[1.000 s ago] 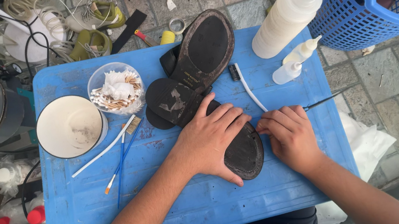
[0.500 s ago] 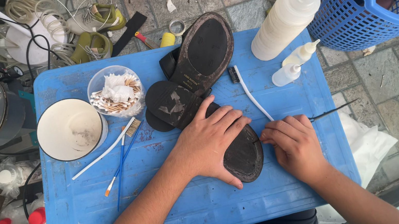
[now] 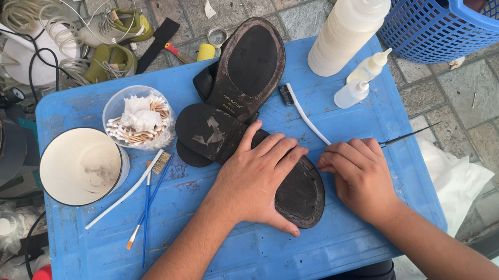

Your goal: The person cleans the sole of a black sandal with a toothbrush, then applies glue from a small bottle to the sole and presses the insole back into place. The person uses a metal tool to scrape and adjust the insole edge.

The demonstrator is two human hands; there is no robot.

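We pressed our left hand [image 3: 255, 181] flat, fingers spread, on the sole of a dark leather shoe [image 3: 299, 195] lying upside down near the front of the blue plastic table [image 3: 214, 262]. Our right hand [image 3: 362, 179] was curled around a thin dark-tipped tool [image 3: 408, 135], just beside the shoe's edge. A second upturned dark shoe [image 3: 241, 82] lay behind, touching a white toothbrush [image 3: 304, 113].

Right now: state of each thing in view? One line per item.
left hand: flat, pressing the near shoe
right hand: closed on a thin tool
near shoe: sole up, pinned
far shoe: sole up, untouched
thin tool: tip pointing right, over table edge
white cup: upright, open
swab tub: open, nearly full
large bottle: capped, lying tilted
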